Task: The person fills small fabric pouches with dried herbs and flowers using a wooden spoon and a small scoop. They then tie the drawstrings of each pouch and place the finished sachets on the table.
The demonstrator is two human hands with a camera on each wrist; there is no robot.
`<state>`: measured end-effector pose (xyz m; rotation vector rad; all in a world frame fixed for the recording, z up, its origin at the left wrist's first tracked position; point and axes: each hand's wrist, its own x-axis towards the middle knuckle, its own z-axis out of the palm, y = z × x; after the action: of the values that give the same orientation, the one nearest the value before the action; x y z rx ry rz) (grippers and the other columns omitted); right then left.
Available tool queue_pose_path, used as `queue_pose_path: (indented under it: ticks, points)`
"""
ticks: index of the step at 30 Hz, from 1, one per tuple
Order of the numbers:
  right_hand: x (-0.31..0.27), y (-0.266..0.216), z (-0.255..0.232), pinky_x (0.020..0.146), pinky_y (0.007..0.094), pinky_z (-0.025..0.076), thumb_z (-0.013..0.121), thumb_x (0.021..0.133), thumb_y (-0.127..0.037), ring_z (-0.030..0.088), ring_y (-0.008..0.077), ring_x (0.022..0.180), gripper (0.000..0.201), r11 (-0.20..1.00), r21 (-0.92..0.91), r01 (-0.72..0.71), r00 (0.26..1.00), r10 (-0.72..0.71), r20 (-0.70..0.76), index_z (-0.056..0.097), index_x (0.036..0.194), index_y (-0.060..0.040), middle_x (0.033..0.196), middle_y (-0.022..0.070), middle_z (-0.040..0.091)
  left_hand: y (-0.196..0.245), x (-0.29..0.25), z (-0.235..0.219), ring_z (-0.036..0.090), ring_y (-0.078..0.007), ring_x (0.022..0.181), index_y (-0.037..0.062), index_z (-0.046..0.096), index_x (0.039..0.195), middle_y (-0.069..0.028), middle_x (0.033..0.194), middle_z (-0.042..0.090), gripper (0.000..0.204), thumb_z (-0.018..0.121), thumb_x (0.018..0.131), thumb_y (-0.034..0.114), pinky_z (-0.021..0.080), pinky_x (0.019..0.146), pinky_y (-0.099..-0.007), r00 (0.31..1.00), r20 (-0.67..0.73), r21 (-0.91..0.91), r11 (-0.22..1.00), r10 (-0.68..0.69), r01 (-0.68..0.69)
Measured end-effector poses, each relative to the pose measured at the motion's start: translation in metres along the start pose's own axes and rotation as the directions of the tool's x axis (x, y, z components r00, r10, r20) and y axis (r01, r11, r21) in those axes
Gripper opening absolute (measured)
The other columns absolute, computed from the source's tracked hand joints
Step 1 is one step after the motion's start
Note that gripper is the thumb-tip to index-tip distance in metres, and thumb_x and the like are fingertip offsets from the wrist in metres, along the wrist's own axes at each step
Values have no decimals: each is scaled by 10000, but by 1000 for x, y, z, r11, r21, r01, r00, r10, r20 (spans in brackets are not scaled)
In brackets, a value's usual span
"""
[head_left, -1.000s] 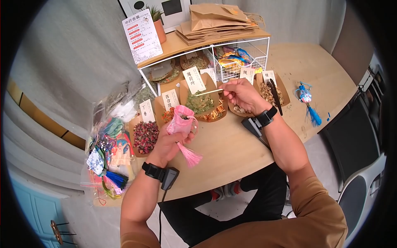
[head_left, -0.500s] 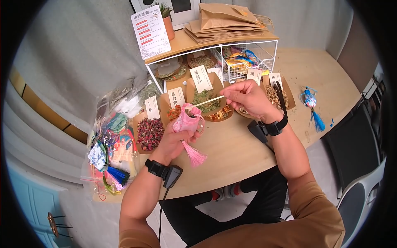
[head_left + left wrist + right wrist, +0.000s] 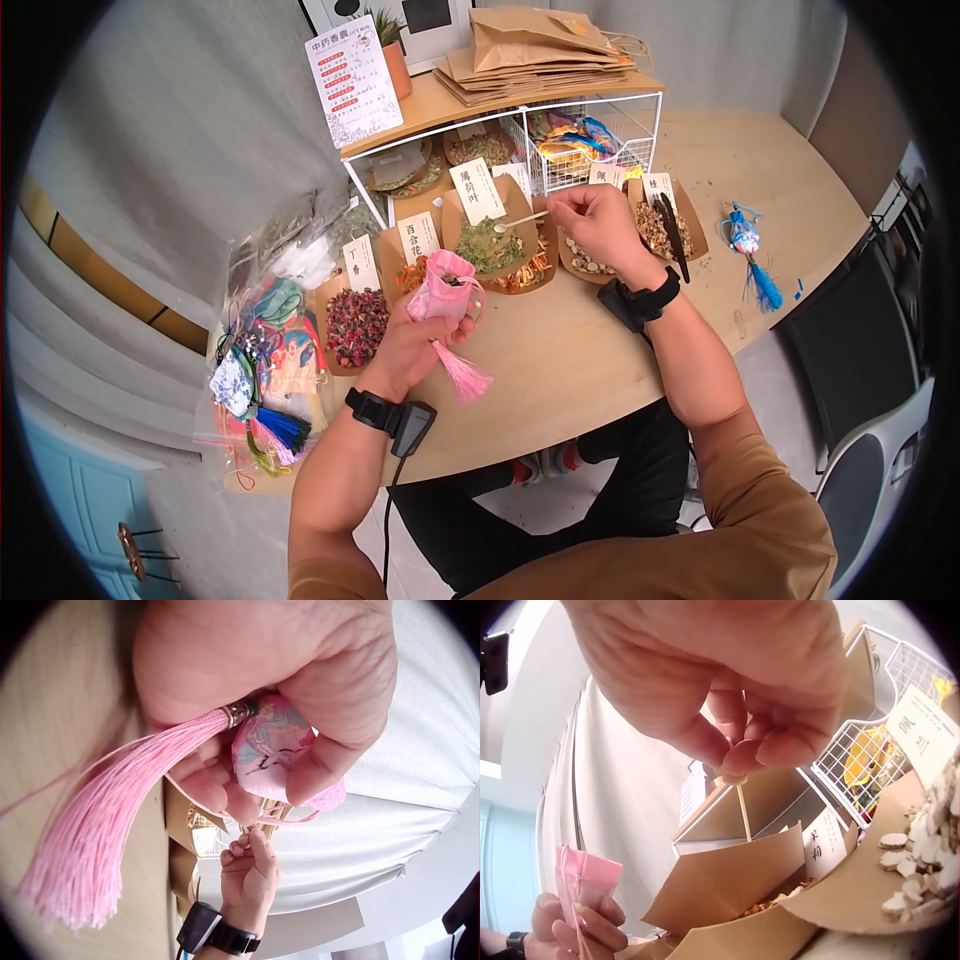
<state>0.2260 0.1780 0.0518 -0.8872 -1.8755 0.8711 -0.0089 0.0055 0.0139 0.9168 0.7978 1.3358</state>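
Observation:
In the head view the left hand (image 3: 405, 345) grips a pink pouch (image 3: 440, 294), its mouth up and bits of dried material inside. The left wrist view shows a pink tassel (image 3: 97, 825) hanging from the pouch's patterned cloth (image 3: 274, 746). Thumb and fingers of the right hand (image 3: 605, 232) pinch a thin pale spoon (image 3: 525, 219). Its tip lies over the green dried leaves (image 3: 482, 247) in a brown paper tray. In the right wrist view the spoon's stick (image 3: 743, 814) runs down behind a tray's brown wall (image 3: 727, 874), hiding its tip.
Red dried buds (image 3: 355, 328) fill a tray at the left, beside bagged pouches and tassels (image 3: 270, 370). Pale slices lie in trays at the right, with dark tongs (image 3: 671, 238). A blue pouch (image 3: 742, 237) lies further right. Behind stands a shelf (image 3: 430, 112) with paper bags.
The right hand first brought the spoon from the green leaves to the pouch's mouth, then back over the leaves. The left hand keeps its grip on the pouch. The head view has shifted slightly.

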Motion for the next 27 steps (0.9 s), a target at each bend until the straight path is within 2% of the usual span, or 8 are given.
queue_pose_path:
  ticks: [4, 10, 13, 16, 22, 25, 27]
  points:
    - [-1, -8, -3, 541, 285, 457, 675, 854, -175, 543, 83, 547, 191, 994, -86, -60, 996, 66, 67, 724, 829, 8, 605, 29, 636, 3, -1, 3, 627, -143, 843, -17, 566, 1139, -102, 1086, 600, 359, 670, 800, 41, 490, 659, -235, 1000, 9, 6, 1000, -2, 1]
    - [3, 7, 3, 501, 242, 437, 668, 858, -152, 535, 70, 526, 193, 956, 186, -225, 954, 178, 240, 703, 747, 2, 615, 25, 630, 2, -1, 4, 627, -147, 851, -14, 542, 1177, -99, 1082, 604, 395, 667, 807, 45, 494, 663, -239, 999, 33, -8, 1000, 2, -2]
    - [1, 2, 8, 469, 190, 417, 642, 891, -97, 516, 58, 513, 119, 888, 251, -384, 898, 296, 325, 676, 846, 9, 674, 8, 615, 2, 0, 1, 630, -154, 861, -12, 543, 1176, -98, 1083, 605, 391, 666, 809, 43, 499, 671, -244, 999, 46, -4, 1000, 11, -11]
    - [0, 5, 12, 466, 189, 437, 633, 892, -68, 534, 64, 515, 100, 800, 392, -454, 870, 304, 387, 672, 836, 6, 681, 14, 626, 1, 0, 0, 633, -152, 856, -10, 552, 1164, -98, 1079, 607, 377, 669, 810, 45, 501, 675, -244, 999, 46, 4, 1000, -2, 2]
    - [5, 13, 11, 455, 195, 454, 646, 880, -67, 553, 69, 531, 84, 720, 472, -509, 857, 373, 354, 659, 848, 10, 696, 35, 631, 5, -2, 7, 633, -149, 850, -14, 569, 1134, -95, 1069, 607, 354, 681, 806, 59, 497, 668, -242, 1000, 19, -12, 1000, 6, -6]
    - [8, 16, 9, 467, 186, 466, 639, 886, -65, 562, 62, 545, 87, 673, 493, -552, 832, 401, 383, 661, 845, 8, 696, 27, 634, 2, 0, 1, 634, -147, 852, -16, 569, 1133, -93, 1065, 607, 355, 681, 806, 62, 499, 671, -242, 1000, 31, -7, 1000, 3, -3]
    - [9, 17, 8, 471, 182, 471, 636, 889, -66, 565, 55, 552, 85, 668, 507, -545, 837, 398, 375, 664, 853, 6, 698, 19, 636, 0, 2, -4, 636, -150, 858, 3, 553, 1195, -85, 1096, 625, 419, 667, 795, 52, 495, 690, -258, 999, 50, 0, 1000, 0, 0]
